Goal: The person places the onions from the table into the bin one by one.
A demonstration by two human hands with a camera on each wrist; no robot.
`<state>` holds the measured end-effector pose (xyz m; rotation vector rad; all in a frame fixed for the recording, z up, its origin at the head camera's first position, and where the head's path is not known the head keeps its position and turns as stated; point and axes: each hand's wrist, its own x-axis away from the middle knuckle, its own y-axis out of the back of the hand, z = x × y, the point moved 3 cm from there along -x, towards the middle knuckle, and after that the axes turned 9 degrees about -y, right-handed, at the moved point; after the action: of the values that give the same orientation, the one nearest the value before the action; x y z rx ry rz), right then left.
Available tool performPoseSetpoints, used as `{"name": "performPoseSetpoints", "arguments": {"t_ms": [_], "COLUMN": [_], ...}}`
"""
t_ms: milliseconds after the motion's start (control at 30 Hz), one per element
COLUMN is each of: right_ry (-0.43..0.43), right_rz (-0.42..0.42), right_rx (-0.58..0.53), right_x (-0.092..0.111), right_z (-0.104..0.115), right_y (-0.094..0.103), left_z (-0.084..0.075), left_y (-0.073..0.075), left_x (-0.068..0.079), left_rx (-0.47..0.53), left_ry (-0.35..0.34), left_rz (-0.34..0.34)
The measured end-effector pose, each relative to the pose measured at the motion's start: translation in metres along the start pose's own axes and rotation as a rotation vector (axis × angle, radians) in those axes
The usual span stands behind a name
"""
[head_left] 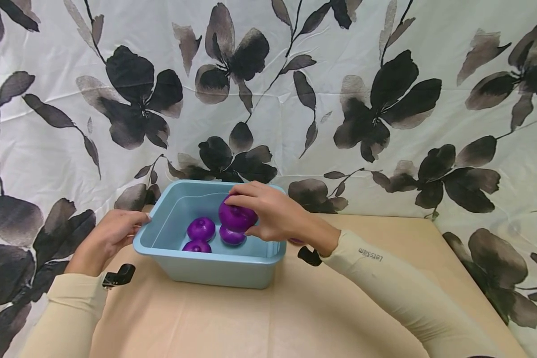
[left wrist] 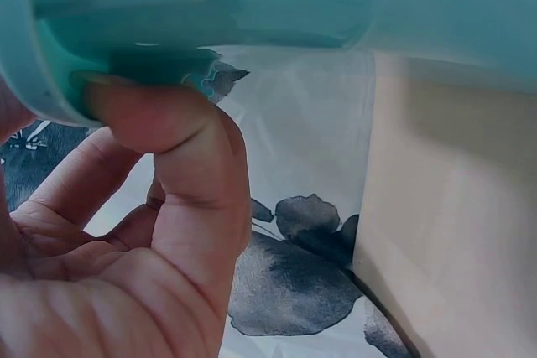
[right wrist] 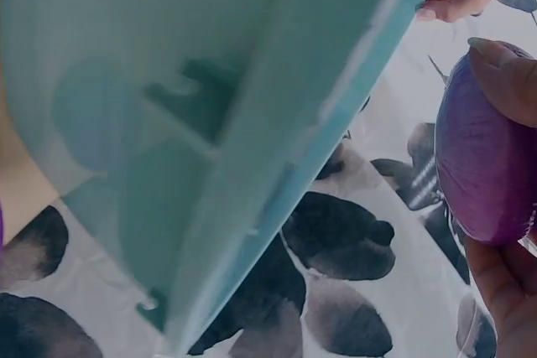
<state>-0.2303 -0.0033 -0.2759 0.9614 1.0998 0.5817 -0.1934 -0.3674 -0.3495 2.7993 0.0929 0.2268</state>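
A light-blue plastic tub [head_left: 219, 271] stands on the table. My left hand [head_left: 112, 236] grips its left rim; in the left wrist view a bent finger [left wrist: 197, 148] hooks under the rim's lip. Between thumb and fingers, my right hand [head_left: 273, 209] holds a shiny purple onion [head_left: 234, 217] over the tub's right half. The right wrist view shows this onion [right wrist: 487, 153] past the tub's rim, with fine lines along its skin. Inside the tub lie other purple onions [head_left: 201, 228], one partly hidden by the front wall and one just below the held one.
Another purple thing [head_left: 297, 241] shows on the table right of the tub, mostly hidden by my right wrist. The tan table [head_left: 340, 308] runs up to a white cloth [head_left: 304, 124] with dark flowers, hung behind and at the sides.
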Motion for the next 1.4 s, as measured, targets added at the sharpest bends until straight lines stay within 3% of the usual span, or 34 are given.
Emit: {"name": "performPoseSetpoints", "arguments": {"t_ms": [267, 633, 1033, 1400], "right_ry": [-0.036, -0.216, -0.201, -0.067], "right_rz": [0.095, 0.233, 0.414, 0.54], "right_rx": [-0.03, -0.132, -0.118, 0.101], "right_x": [-0.03, -0.06, -0.081, -0.085], "right_z": [0.003, -0.007, -0.023, -0.003], "right_y": [-0.006, -0.026, -0.072, -0.105], "left_z": [0.0, 0.002, 0.004, 0.0], "left_y": [0.0, 0.001, 0.002, 0.001], "left_x": [-0.003, -0.003, -0.005, -0.005], "left_rx": [0.003, -0.019, 0.028, 0.064], "left_ry": [0.004, 0.009, 0.027, 0.006], "left_rz": [-0.004, -0.001, -0.01, 0.001]}}
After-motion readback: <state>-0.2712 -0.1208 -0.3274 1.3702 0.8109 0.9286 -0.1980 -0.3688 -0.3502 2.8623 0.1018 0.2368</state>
